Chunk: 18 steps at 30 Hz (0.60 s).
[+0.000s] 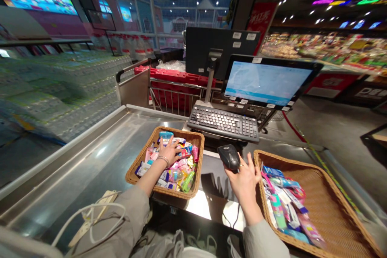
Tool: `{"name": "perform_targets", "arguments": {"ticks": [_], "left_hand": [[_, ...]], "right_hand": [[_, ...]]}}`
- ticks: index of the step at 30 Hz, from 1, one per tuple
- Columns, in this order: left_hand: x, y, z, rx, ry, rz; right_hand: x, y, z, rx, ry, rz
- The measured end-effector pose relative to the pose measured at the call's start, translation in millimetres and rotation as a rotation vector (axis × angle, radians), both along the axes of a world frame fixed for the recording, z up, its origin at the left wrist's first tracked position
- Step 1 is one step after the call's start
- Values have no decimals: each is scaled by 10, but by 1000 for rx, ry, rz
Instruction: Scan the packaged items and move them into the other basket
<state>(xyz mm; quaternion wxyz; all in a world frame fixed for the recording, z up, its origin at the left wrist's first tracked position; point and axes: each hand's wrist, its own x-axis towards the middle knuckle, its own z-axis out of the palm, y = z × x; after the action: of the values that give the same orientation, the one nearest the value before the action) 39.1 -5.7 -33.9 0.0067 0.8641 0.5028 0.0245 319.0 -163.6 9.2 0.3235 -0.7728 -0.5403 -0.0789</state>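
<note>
My left hand (170, 151) rests fingers down on the small colourful packets piled in a wicker basket (137, 168) at the left; whether its fingers grip a packet I cannot tell. My right hand (244, 177) holds a black barcode scanner (229, 156) by its handle, with the other fingers spread. The scanner's cable hangs down under the hand. To the right lies a second, larger wicker basket (332, 201) with several packets (284, 205) along its left side.
A steel checkout counter (90, 157) runs under both baskets. Behind them stand a black keyboard (223, 123), a tilted touchscreen (266, 82) and a monitor's back (217, 46). A red shopping trolley (175, 84) stands beyond. A white cable (90, 217) lies at my left sleeve.
</note>
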Motion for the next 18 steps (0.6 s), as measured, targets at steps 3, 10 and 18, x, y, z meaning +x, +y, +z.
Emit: {"name": "perform_targets", "arguments": {"ticks": [3,10,18], "left_hand": [[-15,-25,6,6,31,-13],[95,6,69,-51,117,-7],[154,127,-37,-37,76,13]], "right_hand": [[-13,13,-13,-17,10,12],[-53,21,-7,-54,37,6],[-36,-12,54,-35,39,-10]]}}
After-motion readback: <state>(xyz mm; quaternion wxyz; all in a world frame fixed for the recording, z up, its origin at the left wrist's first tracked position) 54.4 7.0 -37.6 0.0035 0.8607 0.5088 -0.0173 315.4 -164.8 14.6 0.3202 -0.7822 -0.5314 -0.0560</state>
